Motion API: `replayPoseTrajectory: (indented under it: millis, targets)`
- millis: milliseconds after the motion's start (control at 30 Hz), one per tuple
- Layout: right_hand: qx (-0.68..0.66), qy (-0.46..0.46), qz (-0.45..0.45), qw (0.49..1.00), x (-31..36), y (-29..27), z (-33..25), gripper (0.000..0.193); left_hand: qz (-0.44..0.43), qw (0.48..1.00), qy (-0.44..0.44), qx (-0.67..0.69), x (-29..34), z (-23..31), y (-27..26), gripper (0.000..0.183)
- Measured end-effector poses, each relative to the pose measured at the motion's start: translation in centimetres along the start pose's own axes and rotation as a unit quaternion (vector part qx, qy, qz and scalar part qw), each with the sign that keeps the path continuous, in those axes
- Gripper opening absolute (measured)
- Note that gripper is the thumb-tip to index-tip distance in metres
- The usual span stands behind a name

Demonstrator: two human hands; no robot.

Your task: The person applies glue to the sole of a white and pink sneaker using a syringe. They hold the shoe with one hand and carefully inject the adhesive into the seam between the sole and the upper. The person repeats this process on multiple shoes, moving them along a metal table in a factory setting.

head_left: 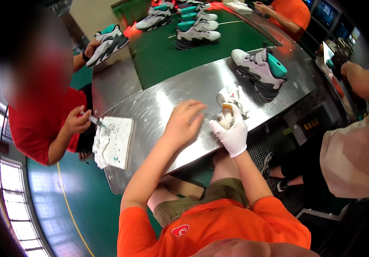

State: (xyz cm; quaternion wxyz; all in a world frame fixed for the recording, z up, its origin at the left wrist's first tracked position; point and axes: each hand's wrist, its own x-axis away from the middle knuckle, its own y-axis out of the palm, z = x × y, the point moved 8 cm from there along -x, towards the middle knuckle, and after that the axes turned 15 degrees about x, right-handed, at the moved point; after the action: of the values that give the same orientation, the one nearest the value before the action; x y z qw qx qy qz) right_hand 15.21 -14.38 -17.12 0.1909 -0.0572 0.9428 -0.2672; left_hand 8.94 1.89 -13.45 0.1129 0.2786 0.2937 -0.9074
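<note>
My bare left hand (185, 121) is over the metal table, fingers stretched out and holding nothing. In a white glove, my right hand (234, 133) curls round a small whitish wad (225, 120) with a yellow-brown piece at its top; I cannot make out its exact kind. Just beyond that hand lies a crumpled white cloth (236, 94). A light lilac and white sneaker (259, 72) with a black sole and a teal insert in its opening stands on the metal, farther right.
The metal table (150, 103) adjoins a green belt (158, 60) bearing several sneakers (197, 34). At left, a person in red holds a sneaker (108, 45) and a thin tool (91, 118) over a speckled white block (118, 141). Other people work at right and far right.
</note>
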Motion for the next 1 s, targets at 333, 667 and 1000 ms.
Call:
replayPoseTrajectory:
  millis: [333, 667, 1000]
  targets:
    - [-0.018, -0.02, -0.006, 1.0, 0.0, -0.4, -0.8, 0.062, -0.082, 0.96, -0.264, 0.036, -19.6, 0.6, 8.6, 0.082]
    - [0.135, -0.234, 0.037, 0.962, 1.4, 1.3, 1.0, 0.054, -0.101, 0.921, -0.375, -0.036, -26.1, -0.1, 17.0, 0.06]
    - [-0.017, -0.011, -0.109, 0.994, -0.3, -0.1, -1.0, 0.064, 0.062, 0.99, -0.125, -0.005, -20.5, 3.2, -2.3, 0.062]
